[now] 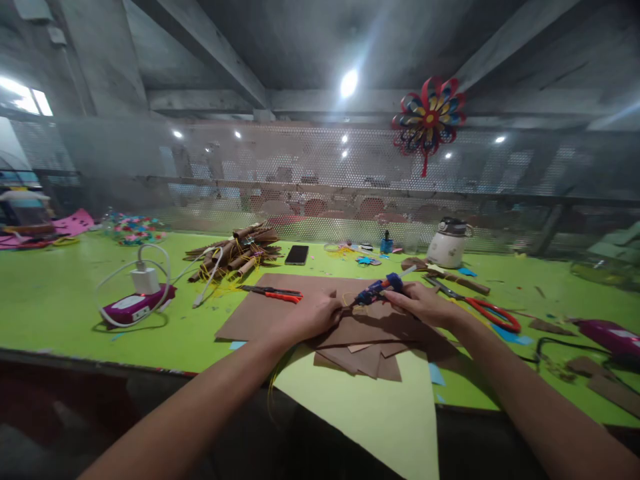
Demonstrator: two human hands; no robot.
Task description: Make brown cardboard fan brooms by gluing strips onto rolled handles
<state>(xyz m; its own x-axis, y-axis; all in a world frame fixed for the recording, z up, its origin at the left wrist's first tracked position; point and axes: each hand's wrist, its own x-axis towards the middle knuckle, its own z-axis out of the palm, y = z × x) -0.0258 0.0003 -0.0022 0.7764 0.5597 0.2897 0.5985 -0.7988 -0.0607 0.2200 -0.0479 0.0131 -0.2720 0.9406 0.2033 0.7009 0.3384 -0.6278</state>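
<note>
My right hand (417, 301) is wrapped round a dark blue glue gun (377, 291), whose nozzle points left and down. Close to that nozzle, my left hand (323, 313) is closed at the edge of brown paper (280, 317); whatever its fingers pinch is too small to make out. Yellow string shows beside the nozzle. Smaller brown paper pieces (367, 361) lie below the hands, over a pale yellow sheet (375, 413) that hangs past the table's front edge. Pliers with red handles (283, 294) rest on the brown paper left of my left hand.
On the green table (195, 347) are a bundle of brown paper rolls (240, 253), a phone (297, 255), a purple power strip (133, 307) with white cables, orange-handled scissors (493, 313), a white kettle (447, 245) and a second purple device (610, 337) with a black cord.
</note>
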